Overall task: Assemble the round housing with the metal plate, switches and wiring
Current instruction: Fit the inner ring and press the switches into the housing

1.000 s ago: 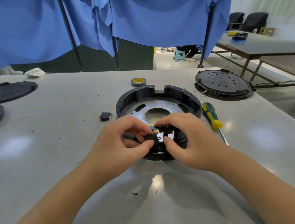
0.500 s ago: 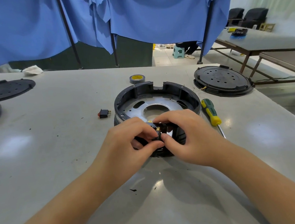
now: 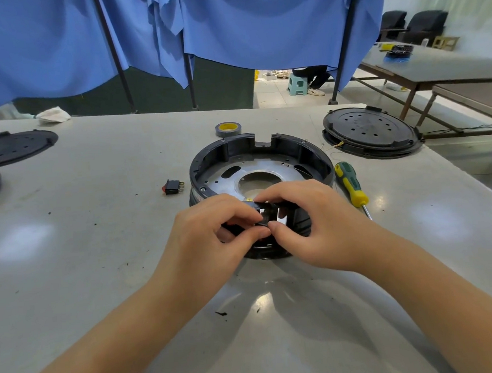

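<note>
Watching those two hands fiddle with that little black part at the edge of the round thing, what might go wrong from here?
The small black part is only pinched between fingertips of the left hand and right hand at the near wall of the round housing; it might slip or seat crooked. The hands hide the slot, so alignment is hard to judge. A forearm could perhaps knock the screwdriver or the spare switch.

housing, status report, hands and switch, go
Both hands pinching a switch at housing near wall. Spare switch loose on table. Nothing in the way.
</note>
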Demonstrator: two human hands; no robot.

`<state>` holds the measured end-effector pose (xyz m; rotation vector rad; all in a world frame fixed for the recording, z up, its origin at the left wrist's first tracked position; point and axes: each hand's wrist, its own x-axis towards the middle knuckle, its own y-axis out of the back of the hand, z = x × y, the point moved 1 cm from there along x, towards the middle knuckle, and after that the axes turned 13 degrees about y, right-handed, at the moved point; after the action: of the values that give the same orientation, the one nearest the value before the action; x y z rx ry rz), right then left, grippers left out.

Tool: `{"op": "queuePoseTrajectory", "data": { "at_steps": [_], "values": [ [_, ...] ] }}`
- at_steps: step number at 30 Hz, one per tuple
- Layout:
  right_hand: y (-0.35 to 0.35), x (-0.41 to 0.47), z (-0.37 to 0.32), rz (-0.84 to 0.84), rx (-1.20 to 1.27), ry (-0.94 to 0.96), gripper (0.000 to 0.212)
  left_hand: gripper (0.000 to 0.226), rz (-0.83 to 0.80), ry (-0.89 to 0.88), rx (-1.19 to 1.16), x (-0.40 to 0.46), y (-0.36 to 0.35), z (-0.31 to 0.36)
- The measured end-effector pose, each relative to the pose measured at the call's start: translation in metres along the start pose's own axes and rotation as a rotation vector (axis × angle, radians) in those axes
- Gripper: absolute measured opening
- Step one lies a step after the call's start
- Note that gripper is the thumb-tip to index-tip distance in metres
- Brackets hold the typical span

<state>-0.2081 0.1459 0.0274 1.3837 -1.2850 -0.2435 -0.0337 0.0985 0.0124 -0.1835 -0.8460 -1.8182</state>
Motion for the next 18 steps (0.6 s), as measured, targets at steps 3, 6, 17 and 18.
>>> {"op": "queuePoseTrajectory", "data": {
  "at_steps": [3,6,17,18],
  "values": [
    [-0.0002,-0.0002,0.0004,0.007,0.003,0.009,0.035,0.011,0.013,0.026,-0.007,-0.0005,-0.0024,-0.0001],
    [-0.0002,-0.0003,0.0004,0.022,0.004,0.013,0.035,0.012,0.024,0.056,-0.025,0.0006,-0.0040,-0.0009],
    [0.0014,-0.0019,0.0001,0.008,0.032,0.001,0.035,0.020,-0.019,0.149,-0.146,0.0014,0.0004,-0.0029],
    [0.0015,-0.0016,0.0001,0.001,0.037,-0.002,0.034,0.018,-0.017,0.115,-0.100,0.0019,0.0011,-0.0026]
  ]
}}
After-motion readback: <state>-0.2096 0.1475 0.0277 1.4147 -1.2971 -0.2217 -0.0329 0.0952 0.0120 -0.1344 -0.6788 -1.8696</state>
